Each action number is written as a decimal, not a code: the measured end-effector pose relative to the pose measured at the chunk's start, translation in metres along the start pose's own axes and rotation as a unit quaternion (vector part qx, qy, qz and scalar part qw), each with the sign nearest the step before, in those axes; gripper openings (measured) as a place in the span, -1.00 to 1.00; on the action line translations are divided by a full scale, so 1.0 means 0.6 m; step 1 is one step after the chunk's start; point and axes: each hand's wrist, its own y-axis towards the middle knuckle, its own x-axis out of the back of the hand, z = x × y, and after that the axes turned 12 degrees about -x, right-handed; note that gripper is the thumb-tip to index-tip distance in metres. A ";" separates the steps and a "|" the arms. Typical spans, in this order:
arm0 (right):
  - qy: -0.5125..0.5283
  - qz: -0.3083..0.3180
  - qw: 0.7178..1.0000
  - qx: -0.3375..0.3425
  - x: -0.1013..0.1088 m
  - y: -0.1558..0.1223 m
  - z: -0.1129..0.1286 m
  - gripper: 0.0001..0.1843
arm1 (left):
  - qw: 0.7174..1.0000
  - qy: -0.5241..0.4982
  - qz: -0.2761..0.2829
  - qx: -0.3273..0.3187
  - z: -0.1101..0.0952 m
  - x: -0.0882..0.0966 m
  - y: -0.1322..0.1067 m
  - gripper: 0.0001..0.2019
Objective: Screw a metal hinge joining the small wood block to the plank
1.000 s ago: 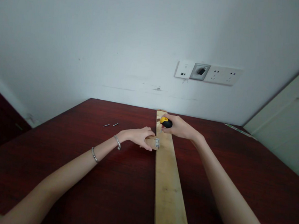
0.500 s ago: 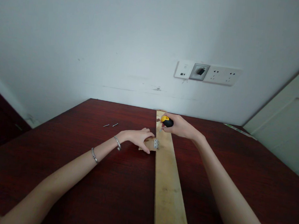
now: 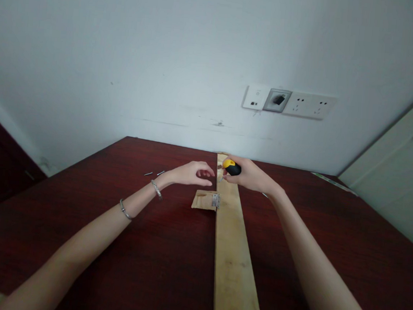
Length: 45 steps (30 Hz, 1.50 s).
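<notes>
My right hand (image 3: pixel 246 173) is closed around a screwdriver (image 3: pixel 233 168) with a yellow-and-black handle, over the far part of a long pale wooden board (image 3: pixel 233 244). A small bit of its metal end shows below the fingers. My left hand (image 3: pixel 193 173) hovers left of the board with nothing in it, fingers curved and apart from the thumb. Just below it lies a small wooden block (image 3: pixel 203 200), its right end against the board's left edge. A metal hinge (image 3: pixel 215 200) sits where block and board meet.
Two screws (image 3: pixel 160 173) lie on the dark red tabletop (image 3: pixel 154 256), left of my left hand. Behind the table stands a white wall with sockets (image 3: pixel 309 105). A thin strip (image 3: pixel 334 183) lies at the far right edge, near a pale door (image 3: pixel 403 177).
My left hand has let go of the wooden block and moved up and away from it. The block stays by the board. My right hand still holds the screwdriver in nearly the same place.
</notes>
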 end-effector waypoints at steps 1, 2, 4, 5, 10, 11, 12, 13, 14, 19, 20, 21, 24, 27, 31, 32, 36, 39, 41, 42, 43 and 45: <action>0.011 0.004 1.000 0.005 -0.001 0.000 0.002 -0.85 | 0.999 -0.027 -0.035 -0.011 -0.007 0.002 0.002 -0.63; 0.022 0.008 1.000 0.011 -0.002 0.000 0.004 -0.85 | 0.997 -0.049 -0.060 -0.021 -0.014 0.003 0.004 -0.67; 0.040 0.016 0.999 0.021 -0.003 -0.001 0.010 -0.86 | 0.994 -0.066 -0.082 -0.037 -0.025 0.001 0.007 -0.74; 0.046 0.018 0.998 0.026 -0.004 -0.002 0.014 -0.85 | 0.993 -0.066 -0.085 -0.041 -0.029 -0.002 0.008 -0.77; 0.036 0.015 0.999 0.036 -0.002 -0.009 0.035 -0.87 | 0.992 -0.102 -0.073 -0.019 -0.035 -0.010 0.009 -0.82; 0.031 0.013 0.999 0.035 -0.002 -0.010 0.038 -0.87 | 0.991 -0.116 -0.063 -0.016 -0.034 -0.009 0.008 -0.81; 0.026 0.013 0.999 0.033 -0.002 -0.011 0.041 -0.87 | 0.990 -0.129 -0.052 -0.016 -0.034 -0.008 0.007 -0.81; 0.022 0.012 0.999 0.031 -0.002 -0.011 0.042 -0.87 | 0.989 -0.139 -0.043 -0.018 -0.034 -0.007 0.007 -0.79; 0.018 0.012 0.999 0.029 -0.002 -0.011 0.043 -0.87 | 0.988 -0.147 -0.040 -0.021 -0.034 -0.006 0.007 -0.79; 0.005 0.006 1.000 0.022 -0.005 -0.009 0.041 -0.86 | 0.983 -0.159 -0.085 -0.032 -0.037 -0.007 0.010 -0.81; 0.007 0.005 1.000 0.022 -0.006 -0.009 0.040 -0.87 | 0.982 -0.161 -0.092 -0.031 -0.038 -0.008 0.011 -0.81; 0.010 0.005 1.000 0.022 -0.007 -0.009 0.040 -0.87 | 0.981 -0.164 -0.096 -0.031 -0.038 -0.008 0.012 -0.81; 0.017 0.001 1.000 0.026 -0.010 -0.009 0.041 -0.88 | 0.979 -0.171 -0.107 -0.033 -0.040 -0.008 0.013 -0.82; 0.015 -0.010 0.999 0.032 -0.012 -0.009 0.045 -0.89 | 0.977 -0.180 -0.110 -0.029 -0.041 -0.010 0.013 -0.82; 0.010 -0.019 0.999 0.029 -0.013 -0.008 0.050 -0.89 | 0.978 -0.176 -0.112 -0.024 -0.043 -0.011 0.014 -0.80; 0.011 -0.019 0.999 0.027 -0.013 -0.009 0.050 -0.88 | 0.979 -0.170 -0.110 -0.027 -0.043 -0.010 0.014 -0.80; 0.025 -0.019 0.999 0.021 -0.004 -0.013 0.049 -0.85 | 0.990 -0.101 -0.099 -0.013 -0.038 0.010 0.007 -0.79; 0.028 -0.036 0.999 0.015 0.011 -0.020 0.049 -0.85 | 0.995 -0.017 -0.088 0.042 -0.017 0.047 -0.014 -0.79; 0.024 -0.052 0.998 0.014 0.023 -0.025 0.052 -0.86 | 0.993 0.033 -0.065 0.095 0.006 0.077 -0.039 -0.80; 0.021 -0.061 0.998 0.014 0.028 -0.027 0.053 -0.86 | 0.990 0.052 -0.056 0.122 0.019 0.091 -0.056 -0.80; 0.017 -0.069 0.997 0.013 0.033 -0.030 0.054 -0.85 | 0.986 0.063 -0.049 0.147 0.032 0.105 -0.074 -0.80; 0.012 -0.082 0.996 0.011 0.040 -0.034 0.057 -0.82 | 0.980 0.068 -0.009 0.186 0.055 0.126 -0.114 -0.78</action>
